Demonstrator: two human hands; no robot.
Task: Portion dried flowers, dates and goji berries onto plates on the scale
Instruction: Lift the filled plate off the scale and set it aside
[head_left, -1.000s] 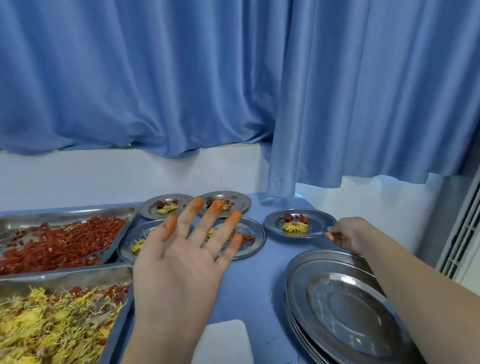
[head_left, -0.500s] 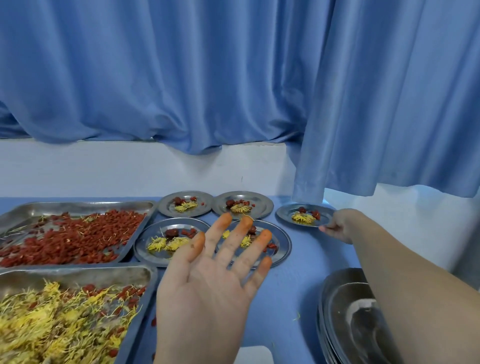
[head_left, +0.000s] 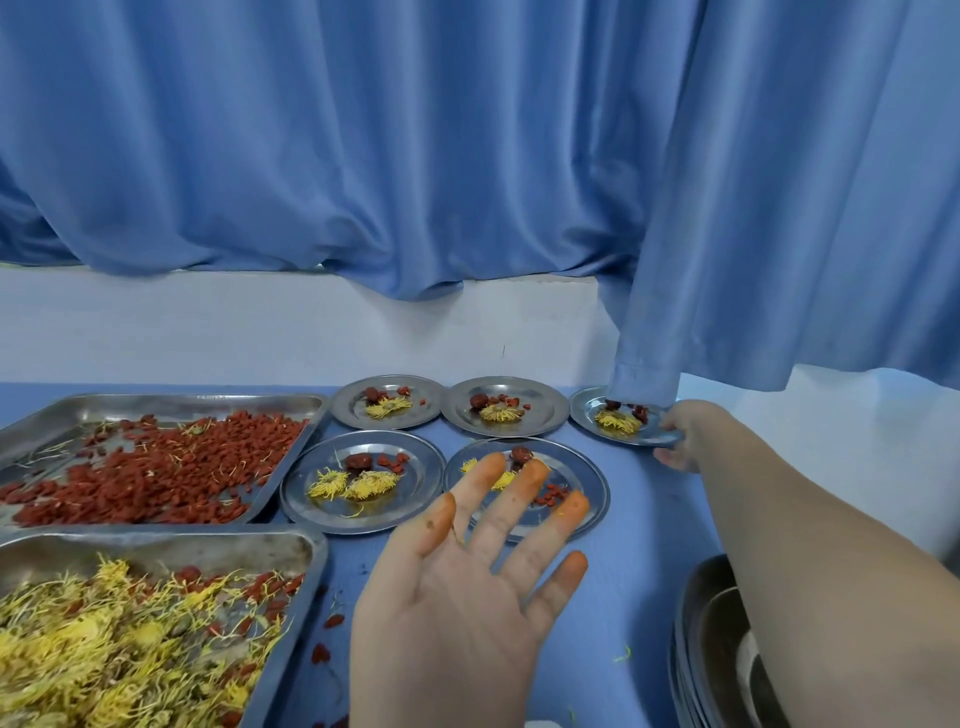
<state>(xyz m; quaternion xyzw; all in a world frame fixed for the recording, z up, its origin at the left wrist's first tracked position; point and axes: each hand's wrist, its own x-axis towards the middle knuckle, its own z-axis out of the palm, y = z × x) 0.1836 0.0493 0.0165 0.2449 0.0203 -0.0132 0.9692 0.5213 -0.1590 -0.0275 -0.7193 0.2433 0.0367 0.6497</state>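
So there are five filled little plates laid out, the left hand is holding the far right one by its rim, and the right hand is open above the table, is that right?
Not quite, the hands are swapped. In the head view the right hand grips the rim of the far right plate, and the left hand is open, palm up, above the table. Five filled plates is correct.

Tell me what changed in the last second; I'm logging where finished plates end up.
The right hand slid the filled plate away to the back row, under the curtain hem, gripping its rim throughout. The left hand stayed open, empty; the other plates and trays stayed put.
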